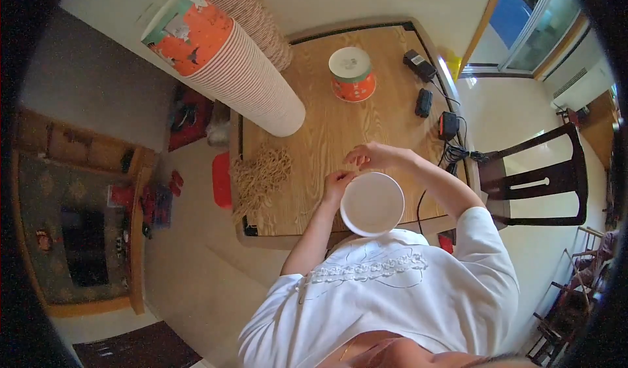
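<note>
A white paper bucket (pixel 373 204), its open mouth facing up, is at the near edge of the table, close against my shirt. My left hand (pixel 338 186) is closed at the bucket's upper left rim, fingertips pinched together. Just beyond the rim, my right hand (pixel 369 155) has its fingers bent inward near the left fingertips; anything between them is too small to make out. A loose pile of beige twisted cords (pixel 265 175) lies on the table to the left. Farther back stands an orange and green paper bucket (pixel 353 90) with a pale top.
A tall nested stack of paper buckets (pixel 255 83) leans over the table's left side, with another stack (pixel 252 21) behind it. Black adapters (pixel 419 65), a black battery-like block (pixel 424 103) and tangled cable (pixel 461 153) lie along the right edge. A dark chair (pixel 543 178) stands at right.
</note>
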A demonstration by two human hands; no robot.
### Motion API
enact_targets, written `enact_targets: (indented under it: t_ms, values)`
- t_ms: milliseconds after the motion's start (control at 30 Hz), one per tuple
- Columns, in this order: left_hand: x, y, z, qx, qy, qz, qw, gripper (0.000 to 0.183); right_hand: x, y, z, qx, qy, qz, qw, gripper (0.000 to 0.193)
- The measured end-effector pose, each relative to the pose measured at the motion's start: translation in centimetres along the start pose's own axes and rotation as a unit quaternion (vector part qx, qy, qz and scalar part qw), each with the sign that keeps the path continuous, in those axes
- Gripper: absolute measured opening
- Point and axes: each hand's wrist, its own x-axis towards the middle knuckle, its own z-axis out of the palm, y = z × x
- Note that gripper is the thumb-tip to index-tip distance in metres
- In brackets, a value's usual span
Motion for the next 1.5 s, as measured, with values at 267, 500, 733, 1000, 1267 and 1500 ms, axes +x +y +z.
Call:
enact_targets:
  t_ms: [267,500,733,1000,1267,1500]
  values:
    - [-0.2,-0.1,0.8,-0.016,0.016,0.001,1.0,0.012,-0.1,0.5,0.0,-0.071,-0.032,0.006,0.997,0.01]
    - [0.5,-2.2,0.8,-0.015,0.065,0.045,0.997,0.009,-0.3,-0.8,1.0,-0.184,-0.032,0.131,0.974,0.023]
    - [-0.9,-1.4,1.8,0.027,0.108,0.086,0.99,0.011,-0.8,0.5,2.2,-0.073,0.006,0.124,0.99,0.03]
    - [-2.3,0.2,-1.5,0.015,-0.045,0.103,0.994,0.019,-1.9,-0.1,2.5,-0.012,0.095,0.112,0.989,0.019]
    - [-1.0,-0.5,-2.7,0.241,-0.022,0.314,0.918,0.017,-1.0,0.0,3.1,-0.072,0.07,0.121,0.988,0.015]
    - [-1.8,0.7,-0.1,0.39,0.003,0.317,0.864,0.013,-1.7,-0.1,3.8,-0.118,0.065,0.155,0.979,0.013]
